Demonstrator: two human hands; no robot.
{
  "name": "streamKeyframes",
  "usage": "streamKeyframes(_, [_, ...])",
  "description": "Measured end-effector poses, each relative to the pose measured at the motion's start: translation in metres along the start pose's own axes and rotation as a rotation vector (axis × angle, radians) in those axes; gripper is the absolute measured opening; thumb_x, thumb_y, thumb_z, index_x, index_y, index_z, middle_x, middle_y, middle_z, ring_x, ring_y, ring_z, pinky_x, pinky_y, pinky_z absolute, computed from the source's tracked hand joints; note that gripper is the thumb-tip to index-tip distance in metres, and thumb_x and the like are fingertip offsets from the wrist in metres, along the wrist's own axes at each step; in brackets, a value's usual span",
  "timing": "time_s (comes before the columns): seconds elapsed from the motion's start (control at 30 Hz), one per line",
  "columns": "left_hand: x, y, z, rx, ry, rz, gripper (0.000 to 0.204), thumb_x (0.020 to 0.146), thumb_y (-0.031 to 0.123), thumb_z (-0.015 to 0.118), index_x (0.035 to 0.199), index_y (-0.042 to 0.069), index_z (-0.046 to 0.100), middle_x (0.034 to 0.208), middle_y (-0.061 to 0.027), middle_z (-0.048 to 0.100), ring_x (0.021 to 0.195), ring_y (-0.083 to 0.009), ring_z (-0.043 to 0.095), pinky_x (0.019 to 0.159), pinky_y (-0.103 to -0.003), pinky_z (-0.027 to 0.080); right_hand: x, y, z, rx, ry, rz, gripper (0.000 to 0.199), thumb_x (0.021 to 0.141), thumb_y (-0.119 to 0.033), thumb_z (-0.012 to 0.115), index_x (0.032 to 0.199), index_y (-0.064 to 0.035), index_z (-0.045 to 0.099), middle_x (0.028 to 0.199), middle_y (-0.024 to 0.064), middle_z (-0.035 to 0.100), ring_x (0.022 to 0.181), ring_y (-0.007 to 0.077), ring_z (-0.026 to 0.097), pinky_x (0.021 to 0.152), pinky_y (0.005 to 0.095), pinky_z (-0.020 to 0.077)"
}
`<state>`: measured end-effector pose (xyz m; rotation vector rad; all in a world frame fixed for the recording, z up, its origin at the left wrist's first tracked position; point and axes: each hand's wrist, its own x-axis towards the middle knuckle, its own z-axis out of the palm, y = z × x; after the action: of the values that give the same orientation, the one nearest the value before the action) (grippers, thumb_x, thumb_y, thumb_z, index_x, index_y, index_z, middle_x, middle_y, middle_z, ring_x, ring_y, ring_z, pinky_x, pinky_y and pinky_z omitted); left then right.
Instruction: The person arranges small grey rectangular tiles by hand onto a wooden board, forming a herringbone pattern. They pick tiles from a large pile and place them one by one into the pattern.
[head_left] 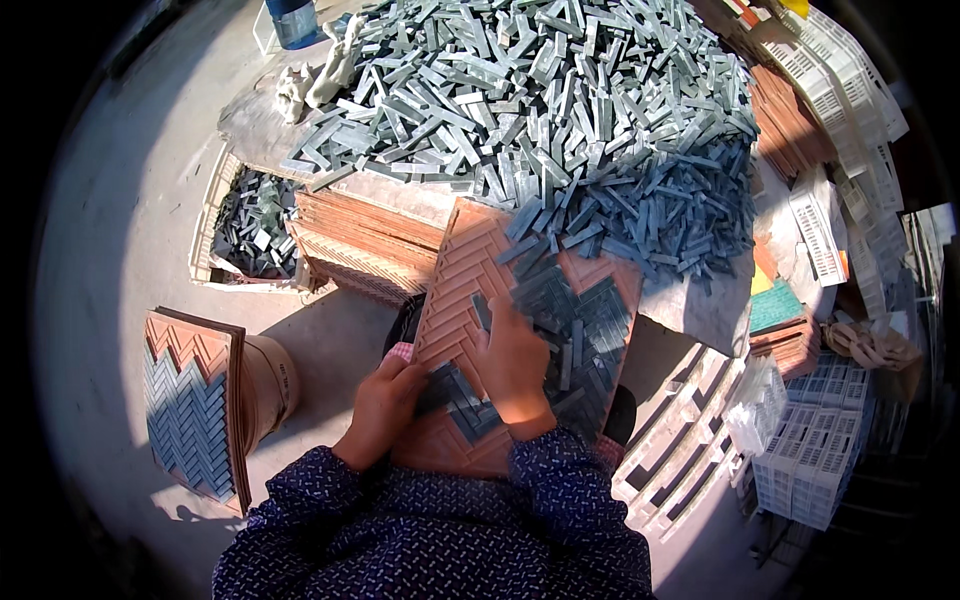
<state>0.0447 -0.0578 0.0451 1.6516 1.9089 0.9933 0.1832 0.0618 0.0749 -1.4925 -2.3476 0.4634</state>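
While both hands, left (385,405) and right (515,365), press flat on grey strips (560,320), their fingertips hide the tray (450,290).

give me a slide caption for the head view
Both hands press grey strips into a herringbone tray below a strip pile.

We see both forearms entering from the lower edge in dark patterned sleeves; the left hand (385,410) curls with fingers bent, the right hand (513,362) lies palm-down, fingers extended forward.

2 hands (385,405), 2 herringbone trays (470,290), countless grey tile strips (540,100).
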Motion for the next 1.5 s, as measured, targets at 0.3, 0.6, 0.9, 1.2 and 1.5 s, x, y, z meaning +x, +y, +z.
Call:
streamKeyframes(0.3, [0.002, -0.002, 0.010, -0.019, 0.021, 0.055, 0.013, 0.077, 0.002, 0.061, 0.090, 0.005, 0.062, 0.082, -0.0114, 0.057, 0.076, -0.0320, 0.059, 0.063, -0.039, 0.049, -0.065, 0.016, 0.001, 0.248, -0.069, -0.099, 0.027, 0.075, -0.009, 0.067, 0.099, -0.0073, 0.053, 0.087, 0.0136, 0.059, 0.073, 0.0341, 0.062, 0.060, 0.0416, 0.0515])
streamKeyframes(0.6, [-0.003, 0.001, 0.002, -0.065, 0.005, 0.066, 0.023, 0.075, 0.002, 0.066, 0.098, 0.003, 0.062, 0.092, -0.0121, 0.059, 0.085, -0.0317, 0.059, 0.073, -0.038, 0.049, -0.067, 0.018, 0.000, 0.288, -0.066, -0.096, 0.020, 0.078, -0.008, 0.066, 0.096, -0.0065, 0.058, 0.089, 0.0130, 0.059, 0.075, 0.0338, 0.062, 0.062, 0.0411, 0.0511])
streamKeyframes(0.9, [0.006, 0.004, 0.001, 0.103, -0.079, 0.137, 0.022, 0.071, 0.001, 0.068, 0.092, 0.004, 0.063, 0.090, -0.0114, 0.058, 0.082, -0.0327, 0.059, 0.070, -0.039, 0.049, -0.051, 0.032, -0.029, 0.473, 0.041, 0.119, 0.011, 0.079, -0.005, 0.067, 0.089, -0.0030, 0.065, 0.083, 0.0139, 0.064, 0.070, 0.0285, 0.064, 0.063, 0.0338, 0.0509])
streamKeyframes(1.2, [0.050, 0.035, 0.016, 0.088, -0.078, 0.178, 0.048, 0.068, 0.010, 0.073, 0.114, 0.009, 0.058, 0.112, -0.0110, 0.053, 0.108, -0.0328, 0.049, 0.091, -0.041, 0.043, -0.052, 0.072, -0.034, 0.333, 0.208, 0.098, 0.017, 0.076, -0.004, 0.067, 0.093, -0.0029, 0.063, 0.083, 0.0137, 0.065, 0.069, 0.0280, 0.065, 0.061, 0.0343, 0.0517])
streamKeyframes(1.5, [0.042, 0.017, 0.030, 0.224, -0.034, 0.308, 0.056, 0.065, 0.017, 0.074, 0.118, 0.010, 0.054, 0.119, -0.0113, 0.049, 0.112, -0.0332, 0.046, 0.095, -0.044, 0.040, -0.056, 0.075, -0.023, 0.278, 0.223, 0.115, 0.029, 0.069, -0.003, 0.071, 0.096, -0.0035, 0.060, 0.085, 0.0144, 0.063, 0.067, 0.0289, 0.064, 0.059, 0.0358, 0.0519])
